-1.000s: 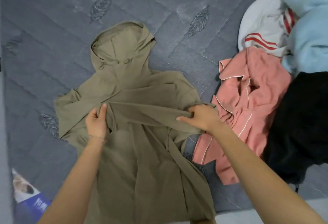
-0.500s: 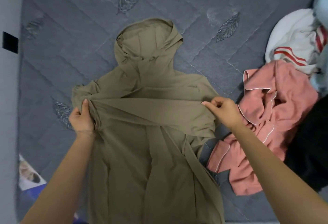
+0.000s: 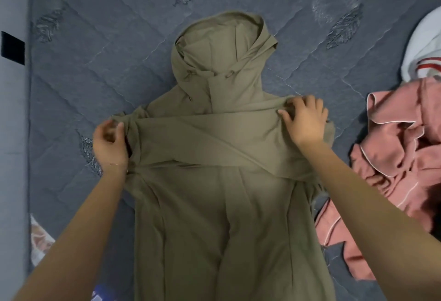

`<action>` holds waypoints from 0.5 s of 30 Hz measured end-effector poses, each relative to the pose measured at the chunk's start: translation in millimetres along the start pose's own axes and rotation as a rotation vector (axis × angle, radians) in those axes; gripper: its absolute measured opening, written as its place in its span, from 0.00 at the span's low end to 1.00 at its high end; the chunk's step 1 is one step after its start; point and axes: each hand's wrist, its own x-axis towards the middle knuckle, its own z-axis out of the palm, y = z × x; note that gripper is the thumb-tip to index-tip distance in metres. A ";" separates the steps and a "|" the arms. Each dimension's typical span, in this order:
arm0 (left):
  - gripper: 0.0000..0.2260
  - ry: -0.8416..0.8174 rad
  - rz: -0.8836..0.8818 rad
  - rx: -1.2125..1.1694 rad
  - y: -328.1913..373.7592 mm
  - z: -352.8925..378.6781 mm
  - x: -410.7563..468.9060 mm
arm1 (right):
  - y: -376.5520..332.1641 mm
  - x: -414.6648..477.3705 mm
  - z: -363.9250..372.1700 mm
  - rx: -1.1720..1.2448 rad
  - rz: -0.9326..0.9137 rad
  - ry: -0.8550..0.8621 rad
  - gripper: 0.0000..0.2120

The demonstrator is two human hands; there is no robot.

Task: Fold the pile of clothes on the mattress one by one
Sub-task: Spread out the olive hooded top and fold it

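Observation:
An olive hooded garment (image 3: 214, 205) lies flat on the grey quilted mattress (image 3: 100, 67), hood pointing away from me. Its sleeves are folded across the chest in a band. My left hand (image 3: 109, 143) is at the garment's left shoulder, fingers curled, pinching the end of the folded sleeve. On the right shoulder, my right hand (image 3: 305, 121) lies with bent fingers gripping the fabric at the fold's edge. The pile lies to the right: a pink garment (image 3: 393, 148) with white piping and a white garment with red stripes (image 3: 424, 55).
A pale wall (image 3: 12, 133) with a black patch (image 3: 13, 47) runs along the mattress's left edge. A printed packet (image 3: 40, 243) lies at the lower left beside the mattress. Bare mattress shows beyond the hood and to its left.
Both hands moved apart and up to the shoulders, drawing the folded sleeve band flat across the chest. The view shifted right, so less of the pile shows.

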 end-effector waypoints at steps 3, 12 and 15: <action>0.18 0.006 0.349 0.431 -11.9 -1.2 -12.8 | -19.5 -36.1 17.6 -0.024 -0.146 0.112 0.23; 0.17 -0.265 0.953 1.016 -35.4 4.9 -33.7 | -35.0 -108.6 61.5 -0.102 -0.050 -0.108 0.30; 0.23 -0.318 0.598 0.994 -49.1 -9.2 -18.1 | -25.2 -108.9 67.9 -0.112 0.018 -0.138 0.33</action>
